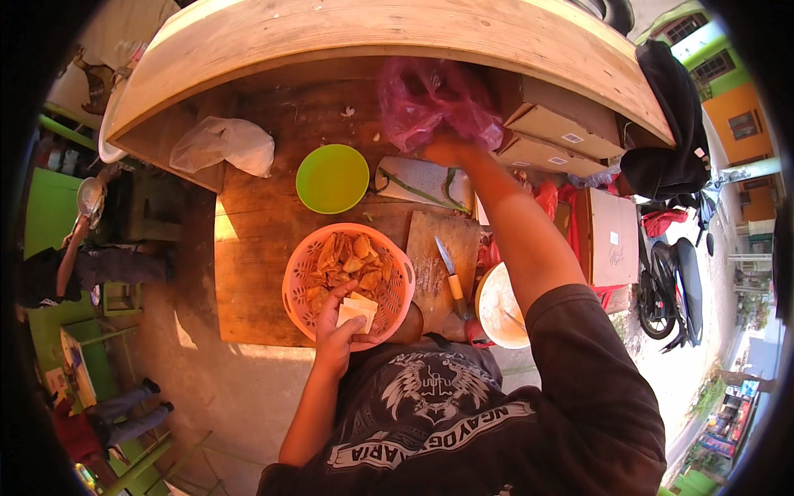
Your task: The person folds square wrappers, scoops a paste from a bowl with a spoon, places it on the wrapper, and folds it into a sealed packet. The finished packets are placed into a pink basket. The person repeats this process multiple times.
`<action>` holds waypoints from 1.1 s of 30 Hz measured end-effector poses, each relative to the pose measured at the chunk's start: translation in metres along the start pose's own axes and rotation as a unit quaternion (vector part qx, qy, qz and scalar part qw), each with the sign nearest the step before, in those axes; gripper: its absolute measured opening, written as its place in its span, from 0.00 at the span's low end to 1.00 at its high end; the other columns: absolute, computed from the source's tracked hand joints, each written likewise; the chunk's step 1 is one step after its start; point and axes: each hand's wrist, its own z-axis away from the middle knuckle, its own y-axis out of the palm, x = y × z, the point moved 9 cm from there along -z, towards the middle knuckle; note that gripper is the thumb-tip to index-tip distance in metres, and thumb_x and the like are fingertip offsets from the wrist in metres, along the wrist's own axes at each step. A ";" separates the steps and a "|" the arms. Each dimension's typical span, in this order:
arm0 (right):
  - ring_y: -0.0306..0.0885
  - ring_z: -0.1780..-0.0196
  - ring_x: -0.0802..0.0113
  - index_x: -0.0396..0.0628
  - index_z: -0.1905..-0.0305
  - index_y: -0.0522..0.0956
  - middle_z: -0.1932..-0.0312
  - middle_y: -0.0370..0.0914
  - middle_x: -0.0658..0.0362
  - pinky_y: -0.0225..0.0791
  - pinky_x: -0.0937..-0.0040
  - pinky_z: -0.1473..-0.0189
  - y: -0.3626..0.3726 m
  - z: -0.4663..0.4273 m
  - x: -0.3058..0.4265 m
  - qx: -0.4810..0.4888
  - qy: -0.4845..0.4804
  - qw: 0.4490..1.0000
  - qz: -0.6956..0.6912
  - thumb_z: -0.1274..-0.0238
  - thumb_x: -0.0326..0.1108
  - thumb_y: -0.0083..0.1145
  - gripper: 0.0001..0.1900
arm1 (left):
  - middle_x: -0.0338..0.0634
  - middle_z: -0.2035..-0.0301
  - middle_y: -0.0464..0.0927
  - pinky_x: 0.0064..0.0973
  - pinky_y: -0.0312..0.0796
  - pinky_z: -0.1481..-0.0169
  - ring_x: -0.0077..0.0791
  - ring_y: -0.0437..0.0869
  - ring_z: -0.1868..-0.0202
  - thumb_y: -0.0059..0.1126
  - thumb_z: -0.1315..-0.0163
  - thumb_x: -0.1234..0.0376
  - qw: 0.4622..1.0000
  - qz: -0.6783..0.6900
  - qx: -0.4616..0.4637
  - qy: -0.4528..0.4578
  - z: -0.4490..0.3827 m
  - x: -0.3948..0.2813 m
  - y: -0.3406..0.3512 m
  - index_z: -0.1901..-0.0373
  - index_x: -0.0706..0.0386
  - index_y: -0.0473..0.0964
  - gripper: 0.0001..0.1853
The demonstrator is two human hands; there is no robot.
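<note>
My left hand grips a small stack of pale square sheets, which look like dumpling wrappers, over the near rim of an orange plastic colander. Brown, crisp-looking fried pieces lie in that colander. My right hand is stretched forward to a translucent pink plastic bag under the wooden shelf. Its fingers are partly hidden at the bag, so their grip is unclear. Beneath that forearm is a whitish board with a green strap. Left of it stands a lime-green bowl.
A knife lies on a wooden cutting board, its handle towards me. Right of that is a tub of white mixture. The wooden shelf overhangs the table's far side. Cardboard boxes and a white plastic bag sit beneath it.
</note>
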 end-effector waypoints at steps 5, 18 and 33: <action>0.82 0.36 0.39 0.46 0.29 0.77 0.38 0.83 0.38 0.76 0.53 0.34 -0.018 0.012 -0.026 -0.096 0.044 0.992 -0.063 0.31 0.51 0.63 0.31 | 0.48 0.40 0.78 0.35 0.82 0.44 0.38 0.87 0.47 0.63 0.37 0.78 0.971 -0.186 -0.045 0.141 -0.016 -0.002 -0.023 0.28 0.62 0.68 0.33; 0.92 0.57 0.55 0.44 0.45 0.88 0.58 0.90 0.46 0.82 0.65 0.55 -0.041 0.252 0.032 -0.235 -0.078 0.946 -0.210 0.29 0.31 0.66 0.12 | 0.51 0.46 0.83 0.33 0.78 0.38 0.39 0.87 0.42 0.67 0.36 0.77 0.897 -0.399 -0.036 0.188 -0.035 0.002 0.003 0.34 0.63 0.73 0.27; 0.91 0.56 0.64 0.35 0.44 0.85 0.59 0.90 0.49 0.82 0.67 0.51 -0.002 0.460 -0.076 -0.405 0.212 0.844 -0.280 0.24 0.23 0.60 0.11 | 0.57 0.46 0.82 0.44 0.79 0.42 0.59 0.85 0.46 0.70 0.37 0.70 0.816 -0.482 -0.059 0.313 -0.029 -0.002 0.027 0.39 0.62 0.77 0.24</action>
